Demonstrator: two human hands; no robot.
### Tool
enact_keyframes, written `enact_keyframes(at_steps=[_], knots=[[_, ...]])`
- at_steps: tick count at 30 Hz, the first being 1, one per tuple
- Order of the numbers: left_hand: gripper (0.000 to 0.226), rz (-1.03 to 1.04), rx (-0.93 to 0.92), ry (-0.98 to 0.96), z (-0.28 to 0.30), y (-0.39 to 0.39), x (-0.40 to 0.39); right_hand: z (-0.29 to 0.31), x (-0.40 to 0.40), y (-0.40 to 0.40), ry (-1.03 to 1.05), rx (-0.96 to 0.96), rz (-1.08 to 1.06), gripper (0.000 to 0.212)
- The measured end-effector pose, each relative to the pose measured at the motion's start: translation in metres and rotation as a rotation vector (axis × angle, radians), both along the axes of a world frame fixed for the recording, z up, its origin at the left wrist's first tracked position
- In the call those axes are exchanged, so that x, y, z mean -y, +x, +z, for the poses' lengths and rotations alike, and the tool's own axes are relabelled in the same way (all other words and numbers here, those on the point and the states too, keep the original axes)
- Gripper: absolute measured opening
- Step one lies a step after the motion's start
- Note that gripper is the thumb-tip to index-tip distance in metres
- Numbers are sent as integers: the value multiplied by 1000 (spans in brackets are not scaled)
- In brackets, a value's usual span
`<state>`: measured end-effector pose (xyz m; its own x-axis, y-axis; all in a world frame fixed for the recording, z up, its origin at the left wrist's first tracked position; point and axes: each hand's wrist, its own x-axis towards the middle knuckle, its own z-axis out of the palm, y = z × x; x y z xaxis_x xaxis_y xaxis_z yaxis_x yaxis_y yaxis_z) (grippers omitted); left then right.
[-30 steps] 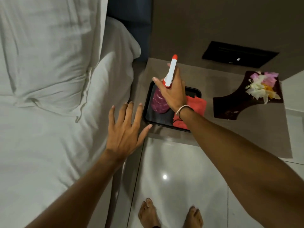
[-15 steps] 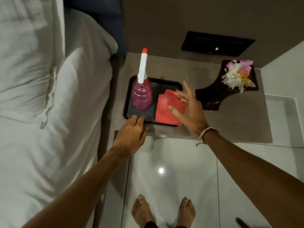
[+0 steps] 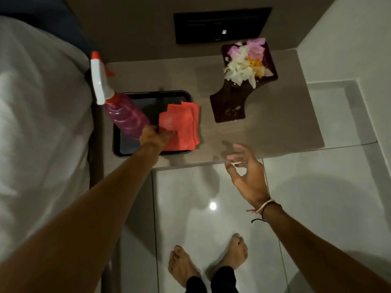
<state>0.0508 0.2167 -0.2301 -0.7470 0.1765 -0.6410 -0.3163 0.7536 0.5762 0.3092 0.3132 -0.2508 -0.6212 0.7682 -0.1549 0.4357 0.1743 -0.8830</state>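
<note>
The person's left hand [image 3: 155, 135] reaches into the shallow black rectangular tray [image 3: 117, 144] on the beige bedside ledge [image 3: 275, 127]. Its fingers lie on the near left corner of the folded red cleaning cloth [image 3: 184, 123], right beside the base of the pink translucent spray bottle with the white and red trigger head [image 3: 124, 115]. Blur and the angle make it impossible to tell whether the fingers pinch the cloth or only rest on it. The cloth lies in the right half of the tray, with its far edge overlapping the tray's rim. The bottle is in the left half and leans toward the white bed [image 3: 42, 102]. The right hand [image 3: 246, 172] hovers above the ledge's front edge with its fingers spread and loosely bent, holding nothing. Judged from this, the work is at its very start. The supplies are within reach and one is being taken, but nothing looks lifted out, sprayed or wiped. The ledge and the dark wooden dish of flower petals [image 3: 229, 102] look untouched, so taking up the cloth, spraying and wiping all appear left to do.
</note>
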Motion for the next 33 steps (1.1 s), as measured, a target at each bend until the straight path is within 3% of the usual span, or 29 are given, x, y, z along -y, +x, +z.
enact_keyframes(at_steps=[5,9,12,15,17,19,22,26,30,33], knots=[[62,192,191,204,10,15,-13,1,-5,7,-209,-25,-106,33],[36,192,361,472,35,40,-16,17,-15,-9,-779,-115,-288,13],[28,34,491,535,59,60,-15,28,-16,-22,-1211,-197,-310,44],[39,-228,668,489,75,75,-12,32,-4,-21,-1374,-441,-214,75],[51,-417,655,424,83,82,-15,32,2,-9,-1464,-531,-217,88],[55,-603,507,336,90,91,-23,33,6,5,-1558,-625,-231,89],[51,-817,167,194,101,103,-39,32,8,23,-1572,-681,-329,67],[51,-817,-400,58,120,108,-58,30,1,44,-1484,-691,-475,58],[61,-899,-1047,48,143,102,-90,24,-4,60,-1406,-690,-552,51],[73,-968,-1153,21,144,91,-128,25,-6,63,-1371,-683,-561,45]])
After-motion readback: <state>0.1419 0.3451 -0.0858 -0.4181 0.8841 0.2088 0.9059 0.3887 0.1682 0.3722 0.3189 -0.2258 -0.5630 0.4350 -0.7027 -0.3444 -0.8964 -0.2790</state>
